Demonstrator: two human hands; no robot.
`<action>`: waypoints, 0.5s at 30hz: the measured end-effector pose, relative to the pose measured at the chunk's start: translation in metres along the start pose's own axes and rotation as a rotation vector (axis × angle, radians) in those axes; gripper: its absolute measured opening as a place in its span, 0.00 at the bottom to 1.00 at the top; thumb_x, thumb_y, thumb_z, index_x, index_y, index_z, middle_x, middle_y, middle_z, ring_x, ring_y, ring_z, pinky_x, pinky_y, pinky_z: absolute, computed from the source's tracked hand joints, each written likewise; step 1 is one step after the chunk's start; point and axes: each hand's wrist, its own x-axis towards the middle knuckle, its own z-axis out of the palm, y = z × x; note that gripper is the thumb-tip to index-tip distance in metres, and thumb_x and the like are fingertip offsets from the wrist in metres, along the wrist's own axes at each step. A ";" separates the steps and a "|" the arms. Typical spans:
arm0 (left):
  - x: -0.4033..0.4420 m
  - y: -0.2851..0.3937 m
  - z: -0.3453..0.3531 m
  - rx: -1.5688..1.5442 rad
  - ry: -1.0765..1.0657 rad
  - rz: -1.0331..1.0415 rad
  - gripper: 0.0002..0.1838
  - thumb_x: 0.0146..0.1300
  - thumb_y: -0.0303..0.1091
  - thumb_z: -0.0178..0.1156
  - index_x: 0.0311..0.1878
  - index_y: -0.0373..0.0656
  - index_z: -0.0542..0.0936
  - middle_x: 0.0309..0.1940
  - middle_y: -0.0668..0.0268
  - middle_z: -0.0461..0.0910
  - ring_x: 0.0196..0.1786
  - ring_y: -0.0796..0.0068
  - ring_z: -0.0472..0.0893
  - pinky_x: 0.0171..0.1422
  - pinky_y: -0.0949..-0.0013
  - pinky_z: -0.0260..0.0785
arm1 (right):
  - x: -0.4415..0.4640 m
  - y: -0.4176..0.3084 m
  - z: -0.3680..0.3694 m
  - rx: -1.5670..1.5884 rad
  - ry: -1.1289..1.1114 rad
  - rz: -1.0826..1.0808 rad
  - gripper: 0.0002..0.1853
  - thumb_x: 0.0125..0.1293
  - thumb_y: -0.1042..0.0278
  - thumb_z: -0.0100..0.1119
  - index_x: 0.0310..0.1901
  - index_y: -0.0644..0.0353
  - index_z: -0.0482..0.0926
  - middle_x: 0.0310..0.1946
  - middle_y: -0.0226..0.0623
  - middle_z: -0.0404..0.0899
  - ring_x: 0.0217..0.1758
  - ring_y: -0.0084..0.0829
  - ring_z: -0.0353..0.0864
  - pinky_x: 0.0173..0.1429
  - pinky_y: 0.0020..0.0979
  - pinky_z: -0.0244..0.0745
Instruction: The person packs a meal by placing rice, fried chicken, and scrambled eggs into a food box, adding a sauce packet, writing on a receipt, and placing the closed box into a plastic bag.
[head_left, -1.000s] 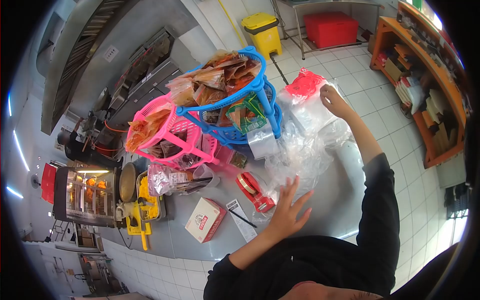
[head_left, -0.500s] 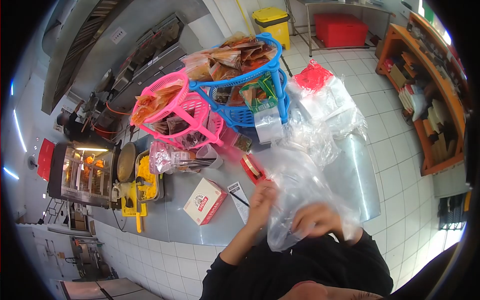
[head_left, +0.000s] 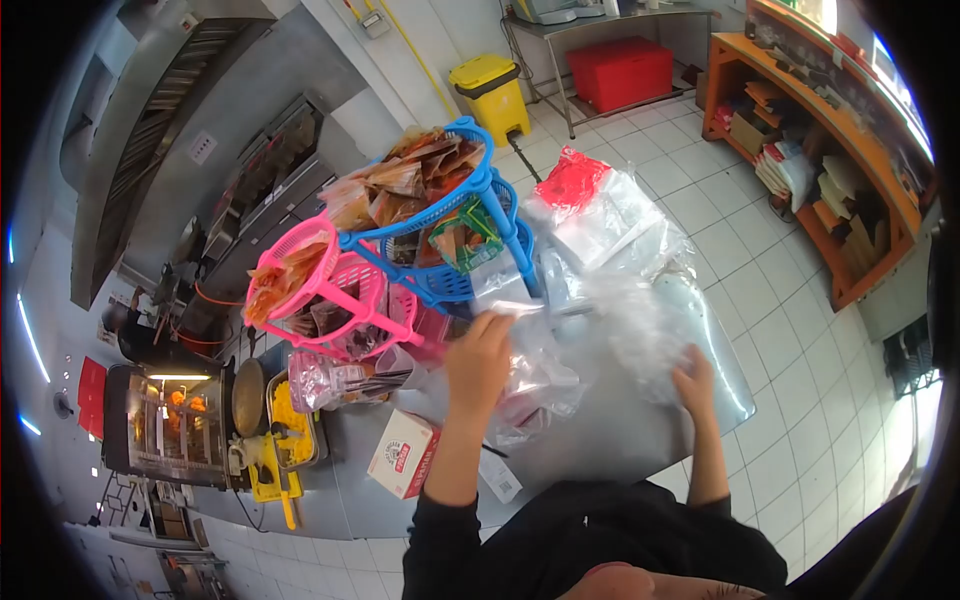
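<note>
Left hand (head_left: pixel 478 368) first: its fingers are kept close together and a bit curled, with the tips set at the lower edge of a clear plastic packet (head_left: pixel 499 283) that hangs by the blue basket rack (head_left: pixel 515 235). Whether the plastic is actually being pinched can't be told, since the thumb side is mostly hidden. The back of the hand is turned up to the camera, and the forearm is stretched pretty much straight out over the steel table (head_left: pixel 610 445), just beside the white and red box (head_left: pixel 403 455).

Right hand (head_left: pixel 696 382) is a bit smeary, tbh. Thumb and fingers are partly bent, with the tips pointed left at the edge of a crumpled clear plastic bag (head_left: pixel 640 330). That bag is badly blurred too, so whether it's gripped or only brushed can't be made out. It's spread over the table between the two hands, below the red-topped pile of plastic bags (head_left: pixel 575 182). The right forearm is held nearly upright in the view, well apart from the left.
</note>
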 end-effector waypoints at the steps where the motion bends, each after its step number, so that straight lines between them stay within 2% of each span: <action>1: 0.014 -0.001 0.032 -0.069 -0.080 -0.019 0.14 0.51 0.26 0.60 0.43 0.47 0.79 0.40 0.62 0.78 0.27 0.59 0.80 0.31 0.61 0.74 | -0.007 0.015 -0.025 0.183 0.046 0.114 0.23 0.49 0.77 0.53 0.50 0.65 0.72 0.44 0.43 0.78 0.47 0.39 0.78 0.47 0.38 0.73; 2: 0.031 0.009 0.060 -0.087 -0.130 -0.060 0.14 0.53 0.32 0.63 0.45 0.46 0.80 0.39 0.64 0.80 0.34 0.63 0.82 0.35 0.62 0.75 | -0.014 0.020 -0.050 0.366 0.093 0.230 0.25 0.49 0.79 0.50 0.54 0.65 0.70 0.47 0.41 0.77 0.50 0.38 0.76 0.50 0.37 0.74; 4: 0.054 0.011 0.137 -0.055 -0.169 -0.007 0.19 0.53 0.41 0.64 0.48 0.46 0.77 0.38 0.61 0.79 0.33 0.60 0.82 0.35 0.59 0.75 | -0.018 0.007 -0.085 0.519 0.152 0.291 0.31 0.48 0.83 0.45 0.60 0.64 0.67 0.53 0.42 0.73 0.59 0.37 0.71 0.58 0.33 0.70; 5: 0.067 0.012 0.170 0.014 -0.269 -0.005 0.21 0.54 0.44 0.63 0.49 0.45 0.76 0.37 0.60 0.78 0.33 0.58 0.82 0.34 0.58 0.75 | -0.014 -0.007 -0.093 0.531 0.168 0.282 0.31 0.48 0.83 0.45 0.60 0.64 0.67 0.53 0.42 0.73 0.59 0.37 0.71 0.58 0.33 0.70; 6: 0.077 0.011 0.201 0.086 -0.364 0.000 0.23 0.54 0.46 0.63 0.49 0.45 0.75 0.36 0.58 0.77 0.33 0.56 0.82 0.34 0.56 0.75 | -0.009 -0.027 -0.096 0.588 0.231 0.176 0.34 0.48 0.84 0.43 0.63 0.64 0.64 0.56 0.43 0.72 0.62 0.37 0.69 0.61 0.32 0.68; 7: 0.080 -0.001 0.236 0.088 -0.351 0.025 0.23 0.54 0.46 0.63 0.49 0.45 0.75 0.36 0.58 0.77 0.33 0.56 0.82 0.34 0.56 0.75 | -0.003 -0.044 -0.096 0.642 0.298 0.066 0.37 0.49 0.85 0.42 0.66 0.63 0.61 0.58 0.44 0.71 0.64 0.37 0.67 0.63 0.31 0.65; 8: 0.078 -0.015 0.272 0.171 -0.390 0.047 0.19 0.55 0.44 0.62 0.47 0.46 0.74 0.35 0.60 0.77 0.30 0.57 0.82 0.32 0.57 0.75 | 0.003 -0.056 -0.093 0.698 0.332 0.045 0.37 0.48 0.86 0.39 0.67 0.65 0.62 0.61 0.45 0.70 0.67 0.33 0.64 0.63 0.27 0.63; 9: 0.081 -0.022 0.296 0.251 -0.428 0.064 0.16 0.56 0.42 0.60 0.45 0.46 0.73 0.34 0.61 0.77 0.28 0.57 0.82 0.30 0.58 0.75 | 0.011 -0.057 -0.087 0.701 0.352 0.033 0.37 0.48 0.86 0.39 0.67 0.65 0.62 0.61 0.45 0.70 0.67 0.33 0.64 0.63 0.27 0.63; 11: 0.090 -0.025 0.311 0.240 -0.455 0.166 0.13 0.57 0.39 0.58 0.44 0.47 0.73 0.32 0.61 0.77 0.28 0.58 0.82 0.29 0.58 0.75 | 0.026 -0.047 -0.075 0.435 0.321 -0.097 0.36 0.49 0.86 0.39 0.66 0.68 0.62 0.64 0.44 0.67 0.63 0.28 0.68 0.61 0.24 0.65; 12: 0.090 -0.026 0.311 0.241 -0.497 0.257 0.10 0.58 0.36 0.56 0.43 0.47 0.74 0.29 0.62 0.78 0.29 0.58 0.82 0.29 0.58 0.75 | 0.035 -0.057 -0.067 0.414 0.264 -0.019 0.35 0.49 0.86 0.40 0.65 0.66 0.66 0.62 0.41 0.70 0.57 0.26 0.72 0.57 0.24 0.67; 13: 0.091 -0.029 0.310 0.240 -0.509 0.262 0.10 0.58 0.36 0.56 0.43 0.47 0.74 0.29 0.62 0.78 0.29 0.58 0.82 0.29 0.58 0.75 | 0.044 -0.067 -0.060 0.388 0.203 0.058 0.33 0.50 0.85 0.41 0.63 0.64 0.70 0.60 0.39 0.73 0.51 0.24 0.76 0.54 0.23 0.69; 15: 0.105 -0.024 0.282 0.079 -0.398 0.228 0.08 0.57 0.29 0.53 0.41 0.48 0.75 0.25 0.62 0.78 0.28 0.58 0.82 0.29 0.57 0.75 | 0.080 -0.097 -0.045 0.228 0.041 0.145 0.29 0.52 0.80 0.46 0.59 0.61 0.74 0.55 0.39 0.78 0.45 0.28 0.80 0.51 0.26 0.71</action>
